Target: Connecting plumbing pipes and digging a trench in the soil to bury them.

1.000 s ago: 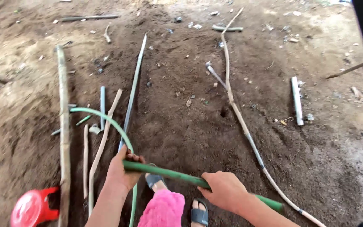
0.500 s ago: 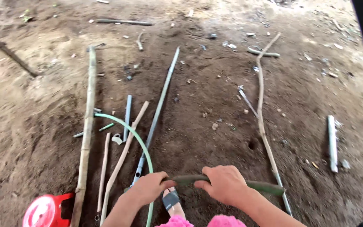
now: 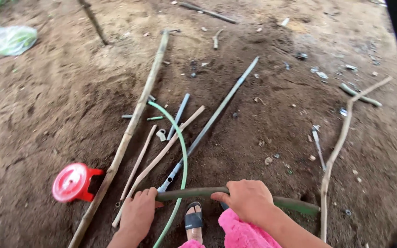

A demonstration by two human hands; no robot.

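Note:
I hold a thick green bamboo stalk (image 3: 194, 193) crosswise above the dirt ground. My left hand (image 3: 138, 213) grips its left end. My right hand (image 3: 249, 200) is closed over its middle, and the stalk's right end (image 3: 299, 205) sticks out past it. Under the stalk lie a thin curved green strip (image 3: 182, 151), a long dark cane (image 3: 212, 120) and pale split slats (image 3: 161, 154). My sandalled foot (image 3: 193, 222) and pink trouser leg (image 3: 244, 232) show below the stalk.
A long dry bamboo pole (image 3: 132, 128) lies diagonally at left, with a red plastic spool (image 3: 72, 182) beside it. A bent branch (image 3: 341, 142) lies at right. A clear plastic bag (image 3: 12, 39) sits at the top left. Short offcuts and chips litter the soil.
The view has swung left, so the ground items sit further right in frame. Both hands have kept hold of the green stalk, which now lies closer to level.

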